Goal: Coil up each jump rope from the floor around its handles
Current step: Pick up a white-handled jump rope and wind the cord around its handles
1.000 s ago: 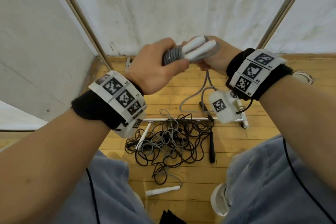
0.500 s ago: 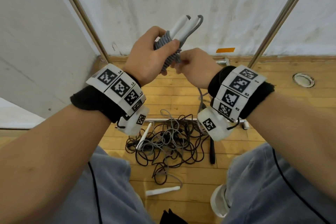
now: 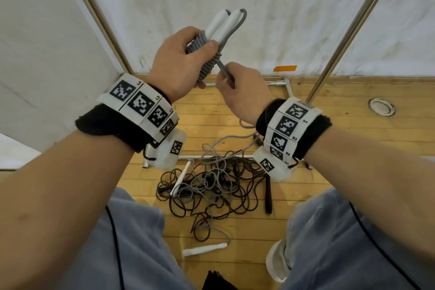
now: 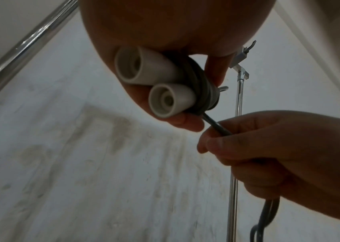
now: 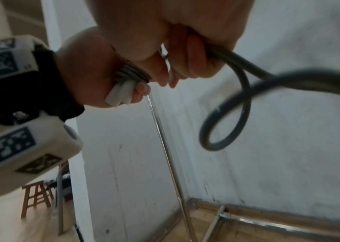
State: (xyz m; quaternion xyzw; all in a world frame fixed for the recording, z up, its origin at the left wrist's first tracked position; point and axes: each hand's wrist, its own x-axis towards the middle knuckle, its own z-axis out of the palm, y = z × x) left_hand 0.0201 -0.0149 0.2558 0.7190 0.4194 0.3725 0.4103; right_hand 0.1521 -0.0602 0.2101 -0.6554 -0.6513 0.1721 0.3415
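Note:
My left hand (image 3: 179, 63) grips two white handles (image 3: 222, 22) held side by side, with grey rope (image 3: 208, 66) coiled tightly around them. Their hollow butt ends (image 4: 142, 72) face the left wrist camera. My right hand (image 3: 240, 87) pinches the loose grey rope (image 3: 224, 69) just below the coil, pulling it taut. The free end loops out of the right fist (image 5: 237, 104). On the floor lies a tangled pile of black and grey ropes (image 3: 211, 186) with a white handle (image 3: 181, 178), a black handle (image 3: 267, 193) and another white handle (image 3: 203, 249).
A wooden floor (image 3: 353, 125) meets white sheeted walls. Two slanted metal poles (image 3: 348, 30) frame the corner, with a metal base bar (image 3: 211, 156) on the floor. My knees in blue trousers (image 3: 353, 242) flank the pile. A round floor fitting (image 3: 381, 107) sits at right.
The handles have swung from lying sideways to pointing up. My right hand came from behind the handles down below the coil, carrying the rope around them.

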